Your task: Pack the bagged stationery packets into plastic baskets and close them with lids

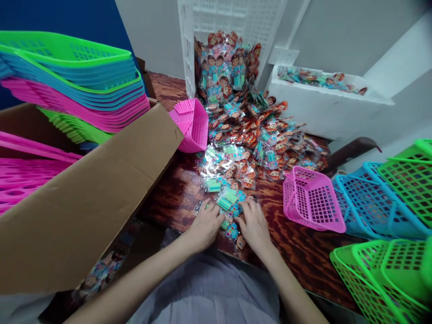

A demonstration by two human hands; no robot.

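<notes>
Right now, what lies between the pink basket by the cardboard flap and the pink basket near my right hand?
A loose heap of figure packets spread over the wooden table fills that stretch, as the head view shows.

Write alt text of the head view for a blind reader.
The left hand and right hand rest on a few cartoon-figure packets at the near edge of a wooden table, before a big heap of them. Coloured plastic baskets lie right, a cardboard box left.
</notes>
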